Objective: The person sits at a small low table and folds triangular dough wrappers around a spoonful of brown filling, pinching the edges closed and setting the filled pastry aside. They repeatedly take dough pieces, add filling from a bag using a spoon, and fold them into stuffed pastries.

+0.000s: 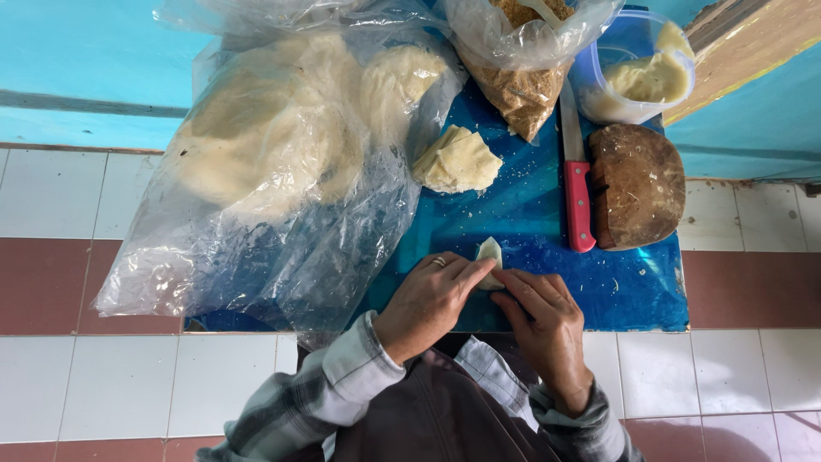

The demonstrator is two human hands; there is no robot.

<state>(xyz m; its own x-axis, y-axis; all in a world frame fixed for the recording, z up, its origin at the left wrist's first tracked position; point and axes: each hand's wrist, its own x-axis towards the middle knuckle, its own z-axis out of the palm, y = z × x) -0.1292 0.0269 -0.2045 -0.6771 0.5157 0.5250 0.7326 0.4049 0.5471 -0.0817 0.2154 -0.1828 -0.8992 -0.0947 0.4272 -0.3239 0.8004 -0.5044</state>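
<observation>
Two hands are meeting at the near edge of a blue desk [547, 214], pinching a small pale dough piece [490, 254] between them. Left hand [428, 301] is wearing a ring; its grip is lying closed over the piece's left side, fingers [466, 272] pressing flat on it. Right hand [543, 316] is closing its grip on the lower right edge of the same piece, fingertips touching the left hand's. The piece is poking upward from between the fingertips, resting on the desk. Behind it, a stack of folded dough [457, 161] is sitting near the desk's middle. A large clear bag of dough [274, 145] is covering the desk's left part. A smaller bag of brown filling [522, 85] is standing at the far edge, just beside a tub [637, 77] of pale paste. A red-handled knife [577, 184] is lying alongside a round wooden block [637, 184]. Tiled floor [85, 282] is surrounding the desk.
</observation>
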